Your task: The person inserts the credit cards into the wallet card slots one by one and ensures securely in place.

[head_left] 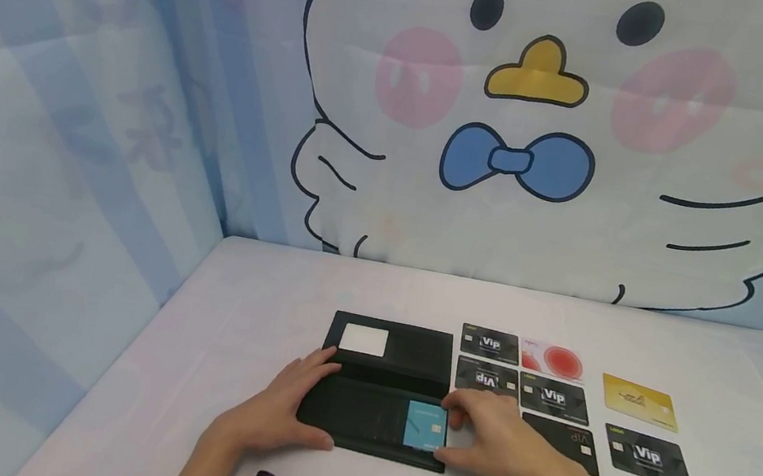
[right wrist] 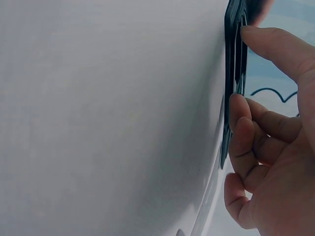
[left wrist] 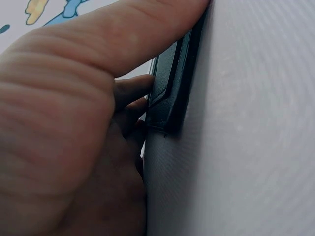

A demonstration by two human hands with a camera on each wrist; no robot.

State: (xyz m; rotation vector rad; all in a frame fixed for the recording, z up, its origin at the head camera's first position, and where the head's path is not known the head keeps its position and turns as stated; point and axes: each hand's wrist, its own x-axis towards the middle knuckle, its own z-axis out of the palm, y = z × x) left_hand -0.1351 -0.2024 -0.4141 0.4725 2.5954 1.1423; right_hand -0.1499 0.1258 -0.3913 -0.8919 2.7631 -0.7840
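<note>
A black card wallet lies unfolded on the table, with a white patch on its far half. My left hand rests at the wallet's left end, thumb along the near edge and fingers on the left side. At the right end of the near half is a blue card, partly tucked into the wallet. My right hand pinches this card's right end between thumb and index finger. In the right wrist view, the other fingers of that hand curl beside the wallet's edge.
Right of the wallet lie several black VIP cards, a pink-and-red card and a gold card. Part of a dark card is behind the right hand. A printed curtain hangs behind the white table.
</note>
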